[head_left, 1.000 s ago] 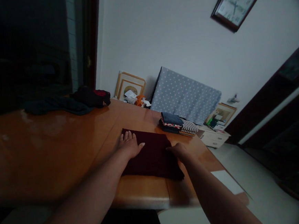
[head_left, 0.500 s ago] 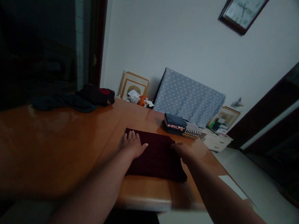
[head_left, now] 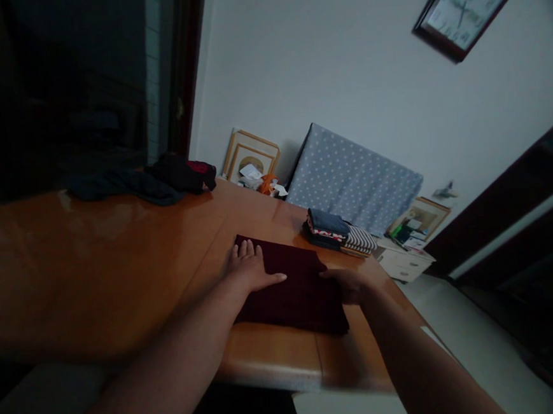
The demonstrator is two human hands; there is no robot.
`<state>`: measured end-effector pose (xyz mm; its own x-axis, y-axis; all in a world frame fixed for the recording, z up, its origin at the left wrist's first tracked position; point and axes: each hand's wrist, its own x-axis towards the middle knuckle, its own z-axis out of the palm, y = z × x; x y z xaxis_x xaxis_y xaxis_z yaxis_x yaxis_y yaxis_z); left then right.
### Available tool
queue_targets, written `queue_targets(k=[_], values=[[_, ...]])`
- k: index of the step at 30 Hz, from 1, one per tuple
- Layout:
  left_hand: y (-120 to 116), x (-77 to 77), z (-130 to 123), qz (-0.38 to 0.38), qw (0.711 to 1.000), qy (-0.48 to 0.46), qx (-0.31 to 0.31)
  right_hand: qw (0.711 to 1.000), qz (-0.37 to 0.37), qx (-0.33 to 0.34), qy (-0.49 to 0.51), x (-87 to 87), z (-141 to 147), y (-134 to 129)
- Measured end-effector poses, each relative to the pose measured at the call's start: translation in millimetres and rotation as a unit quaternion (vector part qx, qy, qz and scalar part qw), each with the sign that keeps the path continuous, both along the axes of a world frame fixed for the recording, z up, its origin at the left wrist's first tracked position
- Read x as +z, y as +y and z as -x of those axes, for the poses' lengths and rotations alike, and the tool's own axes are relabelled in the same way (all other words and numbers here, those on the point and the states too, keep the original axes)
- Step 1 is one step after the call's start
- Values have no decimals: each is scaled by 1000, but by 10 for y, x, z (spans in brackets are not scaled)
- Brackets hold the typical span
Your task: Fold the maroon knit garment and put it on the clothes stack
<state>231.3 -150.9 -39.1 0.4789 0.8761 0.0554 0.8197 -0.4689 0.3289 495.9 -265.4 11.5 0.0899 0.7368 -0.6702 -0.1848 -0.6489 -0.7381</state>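
Note:
A folded dark maroon garment [head_left: 287, 289] lies flat near the front edge of the wooden table [head_left: 132, 263]. My left hand [head_left: 253, 269] rests palm down on its left part, fingers apart and thumb stretched out to the right over the cloth. At the garment's right edge is my right hand [head_left: 347, 281], its thumb on top of the cloth and the other fingers mostly hidden at or under the edge. What kind of garment it is does not show in its folded shape.
Behind the garment, folded clothes [head_left: 328, 225], denim and striped, form stacks. Rumpled dark clothes [head_left: 159, 178] lie at the table's back left. A dotted blue cloth cover [head_left: 350, 175] stands against the wall, with picture frames [head_left: 252, 155] beside it and a white drawer cabinet [head_left: 403, 261] to the right.
My left thumb has spread further to the right across the cloth. My right hand has turned slightly at the right edge. The garment keeps its place on the table while the view shifts a little.

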Motion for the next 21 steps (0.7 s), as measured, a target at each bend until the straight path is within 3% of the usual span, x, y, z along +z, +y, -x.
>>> queue_targets(k=[15,21], values=[[-39,65,22,18,1000,10,-4,999,-30,-15,0,-99,-34,-67],[-34,72,32,17,1000,3,-6,992,-86,8,-92,-130,17,-155]])
